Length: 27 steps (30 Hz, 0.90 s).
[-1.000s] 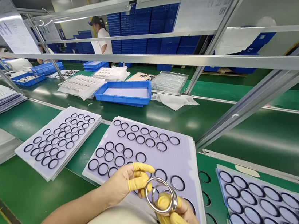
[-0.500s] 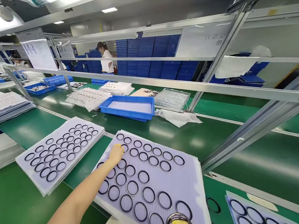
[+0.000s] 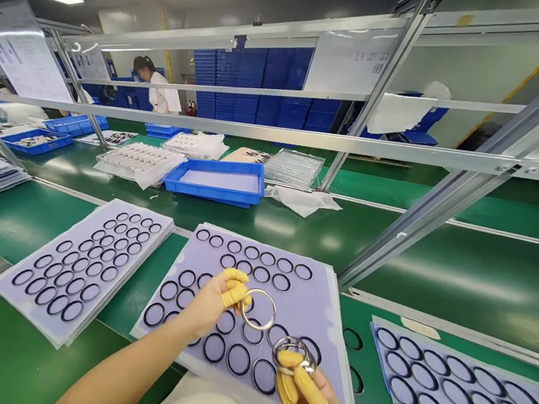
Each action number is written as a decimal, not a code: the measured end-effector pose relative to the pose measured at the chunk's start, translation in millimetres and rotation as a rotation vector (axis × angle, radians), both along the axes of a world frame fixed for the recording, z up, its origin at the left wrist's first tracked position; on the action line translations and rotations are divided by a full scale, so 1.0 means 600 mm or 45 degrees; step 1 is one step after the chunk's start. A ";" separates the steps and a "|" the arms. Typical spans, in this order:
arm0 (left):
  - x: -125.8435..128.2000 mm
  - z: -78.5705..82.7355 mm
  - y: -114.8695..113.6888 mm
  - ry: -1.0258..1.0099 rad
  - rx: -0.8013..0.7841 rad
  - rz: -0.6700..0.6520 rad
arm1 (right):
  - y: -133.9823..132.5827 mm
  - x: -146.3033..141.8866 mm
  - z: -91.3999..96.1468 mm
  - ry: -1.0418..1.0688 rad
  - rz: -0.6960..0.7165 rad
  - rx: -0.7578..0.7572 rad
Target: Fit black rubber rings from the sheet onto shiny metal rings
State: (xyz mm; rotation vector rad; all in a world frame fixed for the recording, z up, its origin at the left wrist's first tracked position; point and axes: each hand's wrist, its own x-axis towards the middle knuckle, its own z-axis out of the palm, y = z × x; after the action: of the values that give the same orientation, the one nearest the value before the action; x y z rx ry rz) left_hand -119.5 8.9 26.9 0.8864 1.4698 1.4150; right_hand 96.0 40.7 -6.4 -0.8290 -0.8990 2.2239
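Observation:
My left hand (image 3: 215,298), with yellow finger cots on thumb and forefinger, pinches a single silver metal ring (image 3: 258,309) above a stack of pale lilac sheets (image 3: 306,296) dotted with dark rings. Low in the view, my right hand (image 3: 307,392), also in yellow finger cots, grips a small bundle of silver rings (image 3: 293,353) upright, just below and right of the single ring. The two hands are close but apart.
A second lilac sheet stack (image 3: 84,269) lies to the left and a third (image 3: 450,370) to the lower right on the green conveyor (image 3: 457,270). A blue tray (image 3: 217,182), clear plastic trays (image 3: 295,167) and aluminium frame bars (image 3: 430,214) stand behind. A person (image 3: 158,87) stands far back.
My left hand has drawn back from the far rows of the sheet and now holds a silver ring near the right hand. The right hand's ring bundle has risen into view.

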 end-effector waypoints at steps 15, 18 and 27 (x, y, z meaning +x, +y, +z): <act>0.087 0.067 -0.078 -0.495 0.310 -0.224 | -0.006 -0.009 0.028 0.221 0.253 0.126; 0.091 0.071 -0.081 -0.502 0.307 -0.263 | -0.005 -0.008 0.029 0.223 0.237 0.108; 0.061 0.026 -0.036 0.213 0.214 -0.240 | -0.003 0.003 0.020 0.274 0.215 0.019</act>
State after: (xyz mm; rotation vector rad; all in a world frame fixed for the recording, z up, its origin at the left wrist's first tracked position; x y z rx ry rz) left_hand -82.7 -12.5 42.6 1.2416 1.3619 1.3638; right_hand 97.6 39.1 5.3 -0.5103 -0.9083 2.3935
